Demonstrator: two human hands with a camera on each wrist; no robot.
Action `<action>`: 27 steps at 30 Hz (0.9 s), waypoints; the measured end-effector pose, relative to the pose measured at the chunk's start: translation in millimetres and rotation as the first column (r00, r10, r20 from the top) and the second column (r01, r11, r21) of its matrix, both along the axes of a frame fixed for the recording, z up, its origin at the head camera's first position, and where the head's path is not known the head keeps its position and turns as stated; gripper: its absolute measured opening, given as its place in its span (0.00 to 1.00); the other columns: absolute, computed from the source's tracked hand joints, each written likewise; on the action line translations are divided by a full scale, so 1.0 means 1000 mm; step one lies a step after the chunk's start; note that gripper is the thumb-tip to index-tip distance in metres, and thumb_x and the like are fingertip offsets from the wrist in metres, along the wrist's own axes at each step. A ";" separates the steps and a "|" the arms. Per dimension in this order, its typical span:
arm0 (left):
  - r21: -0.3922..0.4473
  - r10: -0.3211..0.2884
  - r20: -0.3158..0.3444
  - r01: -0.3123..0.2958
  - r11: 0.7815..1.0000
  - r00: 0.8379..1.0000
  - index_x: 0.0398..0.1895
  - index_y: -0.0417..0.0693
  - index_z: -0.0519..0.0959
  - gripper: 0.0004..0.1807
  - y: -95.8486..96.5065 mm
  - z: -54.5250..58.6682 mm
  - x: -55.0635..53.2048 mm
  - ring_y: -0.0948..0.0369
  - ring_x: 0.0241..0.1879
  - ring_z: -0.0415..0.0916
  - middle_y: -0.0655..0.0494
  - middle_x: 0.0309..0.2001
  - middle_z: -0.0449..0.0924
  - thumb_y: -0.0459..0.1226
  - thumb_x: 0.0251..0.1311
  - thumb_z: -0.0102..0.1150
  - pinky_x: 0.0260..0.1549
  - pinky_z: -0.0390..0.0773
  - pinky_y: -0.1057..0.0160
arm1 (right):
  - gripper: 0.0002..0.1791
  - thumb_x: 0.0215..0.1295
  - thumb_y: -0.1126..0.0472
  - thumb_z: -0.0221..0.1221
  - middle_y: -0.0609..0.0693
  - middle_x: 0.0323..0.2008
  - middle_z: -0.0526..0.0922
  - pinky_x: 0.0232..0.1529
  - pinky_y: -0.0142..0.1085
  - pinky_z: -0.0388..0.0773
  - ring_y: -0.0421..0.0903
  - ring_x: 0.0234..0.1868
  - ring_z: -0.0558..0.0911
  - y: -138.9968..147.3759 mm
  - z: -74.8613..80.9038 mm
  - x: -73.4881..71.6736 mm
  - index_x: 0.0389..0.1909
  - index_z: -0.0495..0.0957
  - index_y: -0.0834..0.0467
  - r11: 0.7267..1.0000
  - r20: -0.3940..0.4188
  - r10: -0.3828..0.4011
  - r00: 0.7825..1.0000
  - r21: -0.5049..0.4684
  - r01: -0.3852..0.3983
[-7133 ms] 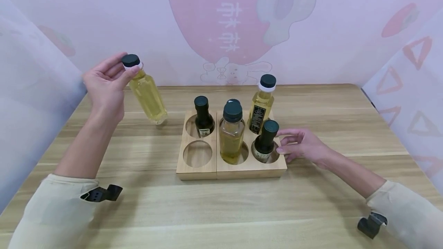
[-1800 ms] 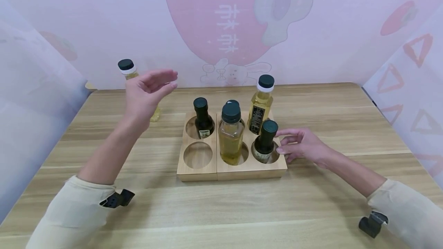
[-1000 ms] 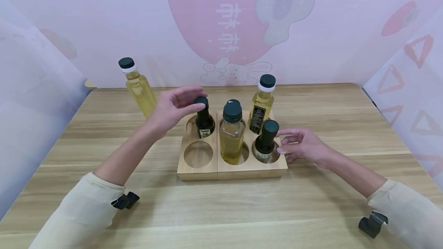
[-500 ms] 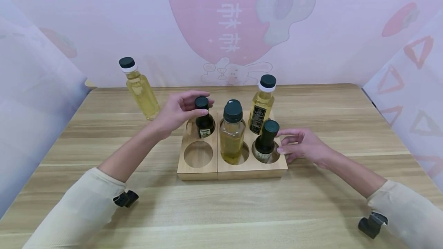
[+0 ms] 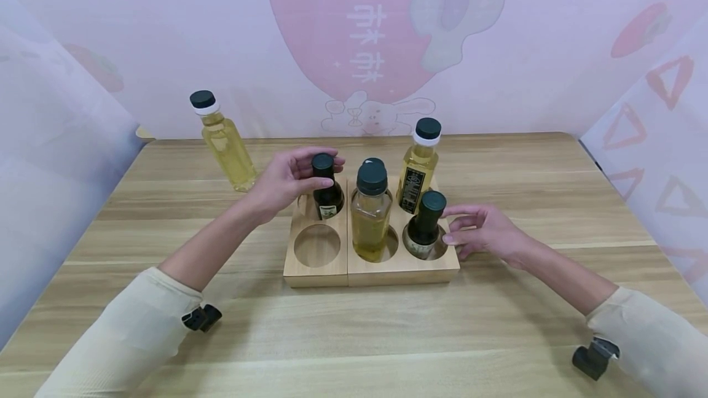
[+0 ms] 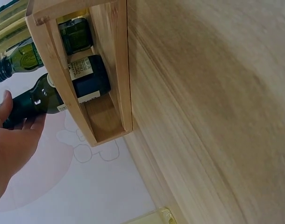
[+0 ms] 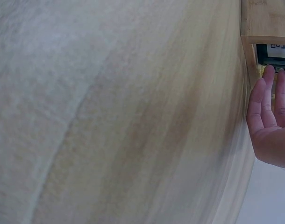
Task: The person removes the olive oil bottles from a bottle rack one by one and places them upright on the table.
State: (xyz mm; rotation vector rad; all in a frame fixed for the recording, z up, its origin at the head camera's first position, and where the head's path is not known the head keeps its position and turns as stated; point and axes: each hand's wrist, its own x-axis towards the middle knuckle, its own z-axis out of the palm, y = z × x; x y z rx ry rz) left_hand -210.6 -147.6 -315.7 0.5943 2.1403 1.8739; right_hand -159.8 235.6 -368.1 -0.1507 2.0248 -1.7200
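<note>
A dark glass bottle stands in the back left hole of a wooden bottle rack. My left hand has thumb and fingers around its neck; in the left wrist view, the labelled lower part of that bottle sits inside the rack. At the rack's right end, my right hand rests with loosely bent fingers and holds nothing. Beside it, a dark-capped bottle occupies the front right hole. A yellow oil bottle fills the front middle hole and mostly hides another bottle behind it.
Left of the rack, a yellow oil bottle with a black cap stands alone on the wooden table. Another yellow bottle, with a black label, is in the rack's back right hole. A printed wall rises behind the table.
My left hand set the yellow bottle down on the table at the left, moved right to the rack and closed around the dark bottle's neck. The right hand stayed in place.
</note>
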 end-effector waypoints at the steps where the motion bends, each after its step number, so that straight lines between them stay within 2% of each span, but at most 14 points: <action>1: 0.001 0.001 -0.005 -0.001 1.000 1.000 0.70 0.33 0.71 0.29 0.000 0.000 0.000 0.50 0.64 0.78 0.36 0.65 0.77 0.19 0.66 0.60 0.58 0.81 0.61 | 0.23 0.62 0.71 0.70 0.50 0.37 0.82 0.35 0.41 0.89 0.43 0.31 0.84 0.000 0.000 0.000 0.58 0.80 0.57 1.000 -0.001 0.001 1.000 -0.001 -0.001; 8: 0.004 0.021 -0.019 -0.021 1.000 1.000 0.69 0.33 0.73 0.28 0.000 -0.003 0.000 0.51 0.62 0.81 0.40 0.61 0.82 0.19 0.65 0.61 0.56 0.83 0.61 | 0.25 0.62 0.70 0.71 0.50 0.37 0.83 0.35 0.41 0.89 0.44 0.31 0.84 -0.001 0.000 -0.001 0.60 0.79 0.61 1.000 -0.006 0.000 1.000 0.021 0.000; 15: 0.014 0.033 -0.018 -0.033 0.999 0.999 0.68 0.32 0.74 0.27 0.000 -0.003 0.001 0.60 0.58 0.83 0.41 0.59 0.83 0.19 0.65 0.62 0.56 0.83 0.61 | 0.25 0.61 0.70 0.71 0.50 0.37 0.82 0.35 0.41 0.89 0.44 0.30 0.84 -0.002 0.001 0.000 0.60 0.79 0.61 1.000 -0.001 -0.004 1.000 0.029 0.004; 21: 0.023 0.044 -0.016 -0.044 0.999 0.999 0.67 0.30 0.73 0.27 0.000 -0.004 0.001 0.61 0.57 0.84 0.45 0.57 0.85 0.20 0.64 0.62 0.55 0.83 0.61 | 0.25 0.61 0.70 0.71 0.50 0.37 0.82 0.35 0.41 0.89 0.44 0.30 0.84 -0.002 0.002 0.000 0.60 0.78 0.62 0.999 0.000 -0.007 1.000 0.035 0.007; 27: 0.026 0.062 -0.018 -0.061 0.998 0.998 0.67 0.30 0.74 0.27 0.000 -0.004 0.001 0.60 0.56 0.84 0.47 0.56 0.86 0.20 0.64 0.63 0.55 0.84 0.62 | 0.23 0.62 0.70 0.70 0.50 0.37 0.82 0.34 0.40 0.88 0.43 0.30 0.84 -0.001 0.002 0.000 0.58 0.80 0.58 1.000 0.006 -0.006 1.000 0.023 0.006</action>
